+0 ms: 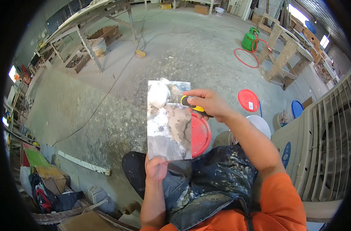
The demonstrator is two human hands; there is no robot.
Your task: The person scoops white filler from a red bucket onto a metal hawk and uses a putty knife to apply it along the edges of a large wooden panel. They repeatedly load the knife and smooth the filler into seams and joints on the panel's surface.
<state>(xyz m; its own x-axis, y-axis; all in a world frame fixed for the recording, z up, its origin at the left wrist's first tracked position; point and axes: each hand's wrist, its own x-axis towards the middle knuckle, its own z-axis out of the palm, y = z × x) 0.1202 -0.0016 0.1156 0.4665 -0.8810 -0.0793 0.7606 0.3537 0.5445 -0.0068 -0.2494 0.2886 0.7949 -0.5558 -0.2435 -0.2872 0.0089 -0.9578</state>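
Observation:
My left hand (157,168) grips the lower edge of a flat rectangular board (165,147), smeared in white, grey and brown. A thick lump of white paste (157,94) sits at its upper left. In my right hand (212,103) is a putty knife (199,109) with a yellow and black handle. Its coated blade reaches over the top of the board, beside the paste; whether it touches the board I cannot tell. Partly hidden behind the board's right side is a red round lid (201,134), close to my apron-covered lap.
On the right are a white bucket (261,125), another red lid (248,100), a blue-lidded bucket (292,110) and a large grilled machine (312,150). Farther off stand a green gas cylinder (250,39) with a red hose and a wooden trestle (285,54). A cable (106,94) crosses the floor leftward.

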